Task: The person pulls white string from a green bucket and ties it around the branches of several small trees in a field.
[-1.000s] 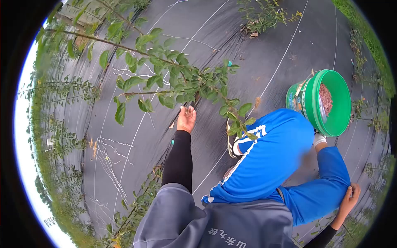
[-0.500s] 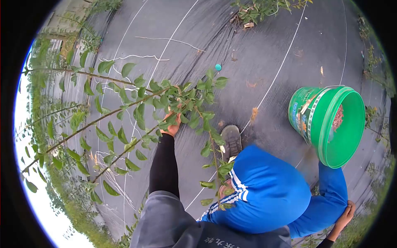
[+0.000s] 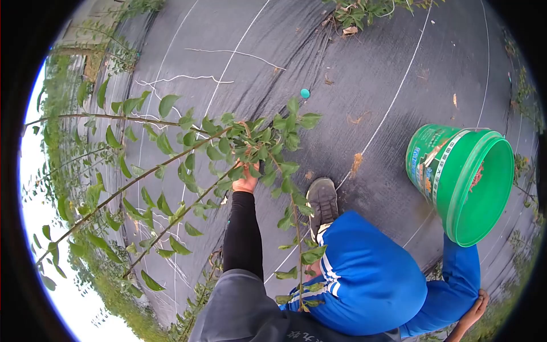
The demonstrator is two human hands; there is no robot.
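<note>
My left hand (image 3: 246, 179) reaches into the leafy base of a young plant (image 3: 250, 145); leaves cover its fingers, so its grip is hidden. From that base, several long leafy branches (image 3: 165, 162) spread out to the left, and a shorter drooping shoot (image 3: 296, 228) hangs in front of my bent knee. At the lower right, my right hand (image 3: 474, 310) rests against my blue trouser leg (image 3: 364, 273), its fingers lying along the cloth. Beyond that leg a green bucket (image 3: 444, 165) is tipped towards me, with some small pinkish pieces (image 3: 477, 175) inside.
Black ground sheeting (image 3: 364, 74) covers the ground, crossed by white lines. Loose white strings (image 3: 188, 77) lie on it near a small turquoise disc (image 3: 305, 93). Another plant (image 3: 364, 14) grows at the top. My shoe (image 3: 322, 199) stands close to the plant.
The view has shifted a little, so the bucket and my knee sit lower and further right. My left hand is still among the leaves, deeper under them; my right hand stays on the leg.
</note>
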